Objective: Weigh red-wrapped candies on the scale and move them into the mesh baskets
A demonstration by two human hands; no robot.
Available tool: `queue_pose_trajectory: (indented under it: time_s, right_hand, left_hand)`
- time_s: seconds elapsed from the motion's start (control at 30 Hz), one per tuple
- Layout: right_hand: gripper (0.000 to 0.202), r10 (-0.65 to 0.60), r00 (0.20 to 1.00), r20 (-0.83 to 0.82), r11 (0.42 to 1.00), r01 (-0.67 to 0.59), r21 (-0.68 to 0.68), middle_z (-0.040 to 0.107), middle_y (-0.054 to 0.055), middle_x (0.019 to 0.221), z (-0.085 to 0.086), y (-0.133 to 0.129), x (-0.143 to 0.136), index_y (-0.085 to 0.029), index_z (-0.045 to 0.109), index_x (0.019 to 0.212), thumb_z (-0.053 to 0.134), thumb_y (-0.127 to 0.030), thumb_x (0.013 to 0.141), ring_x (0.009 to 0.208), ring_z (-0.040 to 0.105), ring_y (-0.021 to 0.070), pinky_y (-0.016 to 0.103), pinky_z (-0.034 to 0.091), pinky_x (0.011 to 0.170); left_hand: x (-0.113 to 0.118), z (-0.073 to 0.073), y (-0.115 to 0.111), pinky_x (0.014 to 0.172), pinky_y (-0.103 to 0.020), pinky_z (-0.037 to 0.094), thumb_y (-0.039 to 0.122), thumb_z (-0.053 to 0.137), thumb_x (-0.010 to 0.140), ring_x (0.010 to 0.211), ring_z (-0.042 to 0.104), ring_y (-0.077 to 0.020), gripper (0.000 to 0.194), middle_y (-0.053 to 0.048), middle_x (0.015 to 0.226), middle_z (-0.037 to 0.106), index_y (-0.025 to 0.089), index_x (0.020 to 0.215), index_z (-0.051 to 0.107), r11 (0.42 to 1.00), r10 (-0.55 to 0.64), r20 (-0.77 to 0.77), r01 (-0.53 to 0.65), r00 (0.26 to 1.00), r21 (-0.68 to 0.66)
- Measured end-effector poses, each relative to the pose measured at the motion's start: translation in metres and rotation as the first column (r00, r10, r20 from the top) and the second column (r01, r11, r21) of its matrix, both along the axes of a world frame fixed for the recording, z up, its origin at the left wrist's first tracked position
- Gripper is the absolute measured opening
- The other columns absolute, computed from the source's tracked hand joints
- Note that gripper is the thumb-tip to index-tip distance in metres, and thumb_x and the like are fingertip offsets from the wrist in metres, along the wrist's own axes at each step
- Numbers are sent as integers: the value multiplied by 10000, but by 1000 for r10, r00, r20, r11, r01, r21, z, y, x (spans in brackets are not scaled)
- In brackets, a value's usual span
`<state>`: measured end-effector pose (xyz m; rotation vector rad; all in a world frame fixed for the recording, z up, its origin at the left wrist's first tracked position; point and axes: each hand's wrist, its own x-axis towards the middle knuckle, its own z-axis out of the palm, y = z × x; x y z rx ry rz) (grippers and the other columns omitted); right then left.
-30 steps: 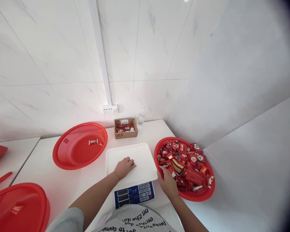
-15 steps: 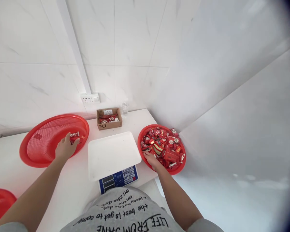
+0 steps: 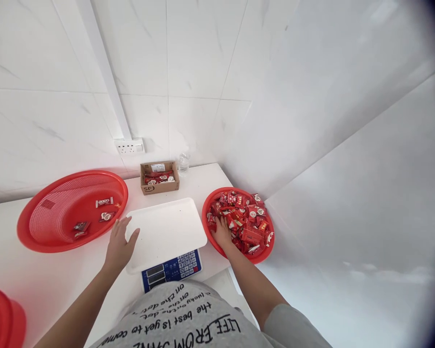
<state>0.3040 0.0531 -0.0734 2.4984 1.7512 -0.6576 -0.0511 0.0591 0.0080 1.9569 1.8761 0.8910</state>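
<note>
On the white counter, near the person, stands a weighing scale with a blue keypad (image 3: 171,272) and a flat white plastic pan (image 3: 166,233) on top. The left hand (image 3: 119,245) is spread wide and holds nothing; it hovers at the left edge of the pan, between the pan and the big round red mesh basket (image 3: 32,232) on the left. A few small red wrapped candies (image 3: 104,209) lie on the floor of this basket, well apart from each other. The right hand (image 3: 223,231) is pressed palm-down into the heap of red candy packets (image 3: 247,218) which fills the smaller round red basket (image 3: 267,251) on the right; I cannot tell if its fingers already close on something. The two baskets sit on each side of the scale, so each hand can reach one without crossing. Half a second ago the left hand was inside the left basket, touching the candies; now it is out and beside the pan. The right hand was at the near rim of the right basket and now is deeper among the packets
</note>
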Motion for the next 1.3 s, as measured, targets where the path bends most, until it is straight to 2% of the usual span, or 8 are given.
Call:
queue_pose_trajectory:
  time_s: [0.1,0.2,0.3,0.43,0.77,0.9,1.1,1.3]
  right_hand:
    - [656,32,999,25,999,-32,-14,86,110,1507,3,9,5,-165,169,1422,399,-282,818,1329,242,258,382,311,998]
    - [665,44,996,73,999,-43,-11,99,134,1501,7,21,11,-150,154,1423,400,-338,834,1330,233,270,387,310,990]
    - [692,111,983,143,994,-113,6,251,153,1453,8,32,14,-193,167,1422,446,-396,822,1317,249,297,437,233,1026]
    - [655,209,955,209,977,-214,1,418,188,1342,7,40,16,-192,224,1412,452,-387,830,1224,392,311,476,165,1035]
    - [783,214,950,225,970,-181,-162,251,239,1413,8,72,13,-215,194,1418,581,-330,747,1198,413,352,473,315,938]
    - [781,208,958,198,964,-167,-207,309,234,1369,10,87,13,-187,298,1370,648,-279,678,1134,476,330,437,378,886]
    - [592,218,963,158,967,-192,-168,312,157,1359,9,76,20,-234,391,1288,564,-373,740,1051,534,262,365,428,812]
    - [409,238,963,129,968,-245,45,378,126,1323,3,46,22,-215,478,1183,470,-240,775,1138,454,258,310,403,810]
  left_hand:
    - [-1,2,-8,1013,-472,331,486,383,825,1253,377,-288,473,-120,1268,500,202,1194,463,1000,-3,-6,3,1000,-29]
    - [-3,4,-12,985,-456,368,499,373,820,1225,416,-283,490,-124,1270,506,192,1190,467,996,22,-14,-23,1000,-86]
    - [-3,7,-14,971,-450,383,511,366,812,1203,441,-279,500,-120,1252,527,188,1178,478,993,37,-16,-38,999,-112]
    - [0,8,-15,954,-429,402,513,367,810,1196,451,-271,494,-111,1239,540,192,1164,493,990,45,-11,-46,999,-133]
    - [7,7,-20,819,-345,483,497,379,820,1110,527,-247,448,-69,1202,580,225,1146,522,982,45,-35,-50,998,-183]
    - [9,8,-24,728,-307,504,505,377,820,1078,546,-234,448,-59,1192,586,236,1146,527,978,60,-21,-63,998,-199]
    - [5,0,-31,798,-320,494,502,380,819,1099,538,-227,429,-54,1181,597,234,1107,551,977,74,-16,-75,997,-198]
    - [10,-1,-28,817,-327,490,498,395,820,1107,535,-227,401,-57,1191,590,244,1065,584,984,41,-1,-41,999,-172]
